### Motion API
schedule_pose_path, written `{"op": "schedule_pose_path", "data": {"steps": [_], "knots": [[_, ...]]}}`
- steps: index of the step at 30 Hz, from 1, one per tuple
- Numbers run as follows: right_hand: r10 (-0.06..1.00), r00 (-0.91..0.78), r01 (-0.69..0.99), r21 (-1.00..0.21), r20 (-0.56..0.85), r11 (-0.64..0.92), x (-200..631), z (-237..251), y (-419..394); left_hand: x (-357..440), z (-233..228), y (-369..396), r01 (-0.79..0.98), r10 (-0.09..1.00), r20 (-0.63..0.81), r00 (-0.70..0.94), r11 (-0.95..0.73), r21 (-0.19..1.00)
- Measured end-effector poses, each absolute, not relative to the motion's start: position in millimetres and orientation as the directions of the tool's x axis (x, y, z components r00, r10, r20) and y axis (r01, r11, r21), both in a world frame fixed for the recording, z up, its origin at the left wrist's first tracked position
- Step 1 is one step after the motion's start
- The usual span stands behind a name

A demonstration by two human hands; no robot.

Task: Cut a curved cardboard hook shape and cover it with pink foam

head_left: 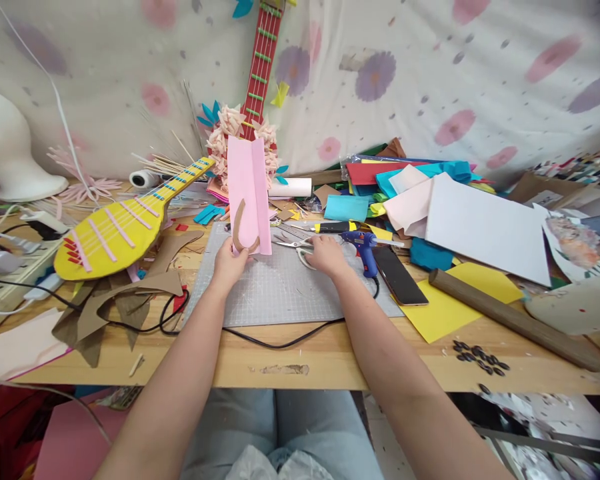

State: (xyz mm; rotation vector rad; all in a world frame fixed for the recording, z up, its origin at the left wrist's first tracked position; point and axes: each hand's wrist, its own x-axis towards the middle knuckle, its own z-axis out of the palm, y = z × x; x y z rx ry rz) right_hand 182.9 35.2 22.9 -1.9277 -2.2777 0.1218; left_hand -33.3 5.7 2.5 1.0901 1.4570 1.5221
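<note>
The left hand pinches the lower edge of a folded pink sheet together with a curved strip of brown card. The sheet stands upright above the grey cutting mat, its crease running vertically. The brown strip lies against the lower left face of the sheet.

The right hand rests palm down on the handles of a pair of scissors, fingers curled over them. The blades point left toward the pink sheet and lie flat on the mat. It cannot be determined whether the fingers pass through the handle loops.

Just beside the right hand, on its right, lies a blue glue gun. A black phone lies face up just past it, at the mat's right edge. A utility knife with a yellow and black handle lies behind the right hand.

Left of the mat, a yellow cardboard guitar lies on the wooden table, with brown card offcuts near it. A red cardboard guitar stands upright against the flowered cloth behind the pink sheet. Right of the mat are a yellow sheet, a brown tube, a white sheet and a pile of coloured paper. A black cable runs along the front edge of the mat.
</note>
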Motion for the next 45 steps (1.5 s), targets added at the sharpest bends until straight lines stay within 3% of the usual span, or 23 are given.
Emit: {"op": "schedule_pose_path", "data": {"steps": [5, 10, 15, 19, 24, 29, 35, 40, 45], "knots": [[0.979, -0.204, 0.973, -0.113, -0.017, 0.201, 186, 30, 37, -29, 8, 4, 0.015, 0.91, 0.058, -0.411, -0.056, 0.998], [0.962, -0.234, 0.925, -0.336, -0.138, 0.177, 202, 51, 35, -23, 18, 0, -0.231, 0.909, -0.109, -0.401, 0.015, 0.973], [0.961, -0.266, 0.819, -0.543, -0.073, 0.185, 207, 46, 27, -22, 21, 1, -0.545, 0.886, -0.299, -0.354, 0.064, 0.836], [0.905, -0.425, 0.774, -0.515, 0.009, 0.369, 201, 39, 16, -23, 21, 3, -0.645, 0.87, -0.319, -0.376, 0.001, 0.764], [0.871, -0.492, 0.806, -0.383, -0.009, 0.452, 185, 44, 3, -23, 21, 3, -0.618, 0.879, -0.292, -0.376, -0.003, 0.786], [0.903, -0.43, 0.841, -0.363, 0.001, 0.401, 167, 44, 0, -19, 18, 0, -0.474, 0.912, -0.169, -0.374, -0.031, 0.88], [0.957, -0.291, 0.846, -0.464, 0.012, 0.263, 172, 35, 9, -13, 18, -3, -0.359, 0.944, -0.093, -0.316, -0.028, 0.933], [0.92, -0.386, 0.757, -0.594, -0.071, 0.272, 183, 34, 13, -11, 18, -3, -0.372, 0.948, -0.092, -0.306, -0.03, 0.928], [0.883, -0.441, 0.745, -0.614, -0.162, 0.26, 182, 40, 13, -9, 19, -4, -0.38, 0.957, -0.077, -0.281, -0.037, 0.924]]}}
